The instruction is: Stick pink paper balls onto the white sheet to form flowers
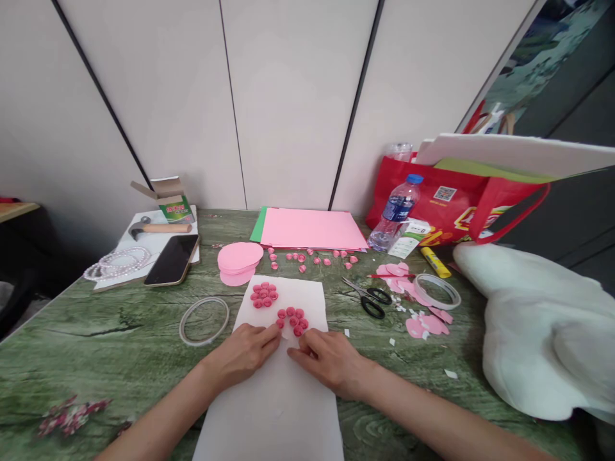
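On a long white foam board (283, 410) are two clusters of pink rolled paper roses. The farther cluster (264, 295) is a full round flower shape. The nearer cluster (293, 322) forms a ring with a gap on the near side, where some pale paper shows beneath. My left hand (247, 352) rests on the board, fingers stretched out, their tips touching the left side of the nearer cluster. Opposite, my right hand (331, 358) has its index finger bent against the right side and its thumb apart. Several loose paper roses (327, 261) lie beyond the board.
Black-handled scissors (372, 301), paper scraps (427, 324) and a tape roll (437, 291) lie right; another tape roll (204, 321) lies left. Pink paper ovals (240, 258), a phone (173, 259), a hammer (161, 228), a bottle (396, 212), a red bag (446, 198) and a white plush (533, 339) surround them.
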A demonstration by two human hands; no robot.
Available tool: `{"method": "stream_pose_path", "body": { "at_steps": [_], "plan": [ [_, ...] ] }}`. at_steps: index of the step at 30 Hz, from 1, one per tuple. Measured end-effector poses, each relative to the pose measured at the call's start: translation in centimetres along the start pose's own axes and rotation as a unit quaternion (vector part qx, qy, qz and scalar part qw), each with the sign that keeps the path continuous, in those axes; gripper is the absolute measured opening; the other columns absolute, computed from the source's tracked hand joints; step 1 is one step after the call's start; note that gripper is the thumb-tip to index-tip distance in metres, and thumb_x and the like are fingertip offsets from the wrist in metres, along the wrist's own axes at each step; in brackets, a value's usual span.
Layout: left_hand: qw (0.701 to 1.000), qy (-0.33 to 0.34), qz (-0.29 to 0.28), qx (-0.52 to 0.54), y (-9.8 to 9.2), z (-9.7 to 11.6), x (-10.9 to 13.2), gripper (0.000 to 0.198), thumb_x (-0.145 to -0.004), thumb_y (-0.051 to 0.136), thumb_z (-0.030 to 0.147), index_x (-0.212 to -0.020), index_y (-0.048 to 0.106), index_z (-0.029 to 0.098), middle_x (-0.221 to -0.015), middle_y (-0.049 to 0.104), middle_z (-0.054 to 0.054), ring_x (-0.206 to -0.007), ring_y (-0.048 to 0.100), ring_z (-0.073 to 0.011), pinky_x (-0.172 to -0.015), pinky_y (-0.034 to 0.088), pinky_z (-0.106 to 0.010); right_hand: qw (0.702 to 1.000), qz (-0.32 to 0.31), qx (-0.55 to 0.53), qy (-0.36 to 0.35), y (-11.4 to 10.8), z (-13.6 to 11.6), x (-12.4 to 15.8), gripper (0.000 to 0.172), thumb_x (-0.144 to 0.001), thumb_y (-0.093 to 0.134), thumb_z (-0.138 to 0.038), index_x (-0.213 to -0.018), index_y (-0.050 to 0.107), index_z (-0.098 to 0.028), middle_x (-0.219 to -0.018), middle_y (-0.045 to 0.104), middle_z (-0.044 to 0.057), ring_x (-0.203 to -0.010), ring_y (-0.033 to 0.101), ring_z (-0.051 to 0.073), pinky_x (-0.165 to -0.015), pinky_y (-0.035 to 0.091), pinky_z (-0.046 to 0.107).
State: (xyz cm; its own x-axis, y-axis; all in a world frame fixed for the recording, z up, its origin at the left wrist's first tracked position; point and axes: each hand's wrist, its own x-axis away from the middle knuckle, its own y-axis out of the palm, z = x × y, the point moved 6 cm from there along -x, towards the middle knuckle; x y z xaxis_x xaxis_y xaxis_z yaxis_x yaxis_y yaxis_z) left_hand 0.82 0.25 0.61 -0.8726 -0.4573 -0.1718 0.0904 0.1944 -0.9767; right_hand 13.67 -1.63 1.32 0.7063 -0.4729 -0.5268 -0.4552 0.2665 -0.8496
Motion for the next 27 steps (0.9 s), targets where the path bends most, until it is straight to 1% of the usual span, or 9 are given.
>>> {"method": "stream_pose_path", "body": {
  "at_steps": [3, 5, 8, 11, 14, 17, 20, 23, 27],
  "plan": [
    [1.0, 0.009, -0.002, -0.024, -0.1, 0.1, -0.1, 0.029, -0.092, 0.028, 0.011, -0.1, 0.056, 0.012, -0.095, 0.061, -0.01, -0.062, 0.057, -0.0142, -0.055, 0.046, -0.027, 0.999, -0.002, 0.027, -0.037, -0.4, -0.4, -0.1, 0.025, -0.094, 0.034, -0.019, -0.083, 0.056, -0.021, -0.067, 0.055, 0.0, -0.057, 0.047, 0.013, -0.046, 0.024, 0.026],
    [0.999, 0.013, -0.001, -0.034, -0.2, 0.2, -0.1, 0.028, -0.091, 0.03, 0.01, -0.098, 0.057, 0.012, -0.093, 0.062, -0.009, -0.06, 0.056, -0.0141, -0.054, 0.045, -0.027, 0.997, -0.002, 0.053, -0.048, -0.4, -0.4, -0.1, 0.027, -0.094, 0.032, -0.017, -0.084, 0.057, -0.02, -0.065, 0.054, 0.0, -0.056, 0.046, 0.013, -0.045, 0.024, 0.026],
    [0.998, 0.022, -0.013, -0.05, -0.2, 0.3, -0.4, 0.028, -0.091, 0.031, 0.01, -0.095, 0.058, 0.013, -0.093, 0.062, -0.008, -0.057, 0.055, -0.0139, -0.052, 0.044, -0.027, 0.995, -0.002, 0.079, -0.056, -0.1, -0.3, -0.1, 0.025, -0.092, 0.033, -0.015, -0.088, 0.058, -0.017, -0.067, 0.056, 0.002, -0.056, 0.048, 0.013, -0.044, 0.024, 0.027],
    [0.997, 0.033, -0.032, -0.059, -0.3, 0.5, -0.6, 0.025, -0.09, 0.034, 0.01, -0.093, 0.059, 0.012, -0.093, 0.063, -0.008, -0.056, 0.055, -0.0138, -0.05, 0.044, -0.027, 0.993, 0.008, 0.095, -0.065, 0.4, -0.3, -0.1, 0.021, -0.089, 0.037, -0.012, -0.097, 0.057, -0.012, -0.071, 0.059, 0.006, -0.059, 0.051, 0.015, -0.045, 0.027, 0.028],
    [0.996, 0.036, -0.035, -0.071, -0.4, 0.5, -0.7, 0.024, -0.089, 0.036, 0.01, -0.094, 0.06, 0.011, -0.093, 0.063, -0.01, -0.055, 0.055, -0.0136, -0.051, 0.044, -0.027, 0.992, 0.018, 0.104, -0.062, 0.8, -0.4, -0.1, 0.024, -0.088, 0.038, -0.01, -0.104, 0.055, -0.007, -0.07, 0.059, 0.007, -0.06, 0.052, 0.017, -0.044, 0.029, 0.028],
    [0.994, 0.048, -0.035, -0.093, -0.3, 0.7, -0.6, 0.027, -0.089, 0.035, 0.009, -0.1, 0.059, 0.01, -0.097, 0.063, -0.012, -0.054, 0.055, -0.0135, -0.05, 0.045, -0.028, 0.992, 0.024, 0.111, -0.055, 0.9, -0.5, -0.2, 0.024, -0.087, 0.039, -0.009, -0.104, 0.056, -0.005, -0.069, 0.059, 0.008, -0.059, 0.052, 0.017, -0.042, 0.03, 0.028],
    [0.994, 0.053, -0.02, -0.094, -0.3, 0.5, -0.4, 0.028, -0.089, 0.034, 0.008, -0.1, 0.059, 0.01, -0.099, 0.064, -0.013, -0.054, 0.056, -0.0133, -0.051, 0.045, -0.028, 0.992, 0.017, 0.117, -0.052, 1.0, -0.6, -0.2, 0.023, -0.086, 0.041, -0.01, -0.103, 0.056, -0.006, -0.069, 0.059, 0.008, -0.059, 0.052, 0.017, -0.042, 0.032, 0.028],
    [0.996, 0.054, 0.01, -0.071, -0.2, 0.2, -0.1, 0.031, -0.092, 0.028, 0.009, -0.101, 0.058, 0.01, -0.099, 0.065, -0.012, -0.054, 0.057, -0.0136, -0.052, 0.046, -0.027, 0.992, 0.007, 0.118, -0.051, 1.2, -0.5, -0.1, 0.023, -0.088, 0.039, -0.011, -0.104, 0.055, -0.007, -0.071, 0.059, 0.008, -0.061, 0.052, 0.017, -0.043, 0.033, 0.027],
    [0.997, 0.053, 0.007, -0.049, 0.1, -0.2, 0.1, 0.035, -0.094, 0.023, 0.011, -0.105, 0.056, 0.013, -0.104, 0.065, -0.01, -0.059, 0.059, -0.0133, -0.056, 0.047, -0.026, 0.991, 0.014, 0.124, -0.048, 1.4, -0.4, 0.1, 0.024, -0.09, 0.036, -0.012, -0.105, 0.054, -0.007, -0.073, 0.059, 0.007, -0.063, 0.051, 0.016, -0.045, 0.033, 0.025]
  ]
}}
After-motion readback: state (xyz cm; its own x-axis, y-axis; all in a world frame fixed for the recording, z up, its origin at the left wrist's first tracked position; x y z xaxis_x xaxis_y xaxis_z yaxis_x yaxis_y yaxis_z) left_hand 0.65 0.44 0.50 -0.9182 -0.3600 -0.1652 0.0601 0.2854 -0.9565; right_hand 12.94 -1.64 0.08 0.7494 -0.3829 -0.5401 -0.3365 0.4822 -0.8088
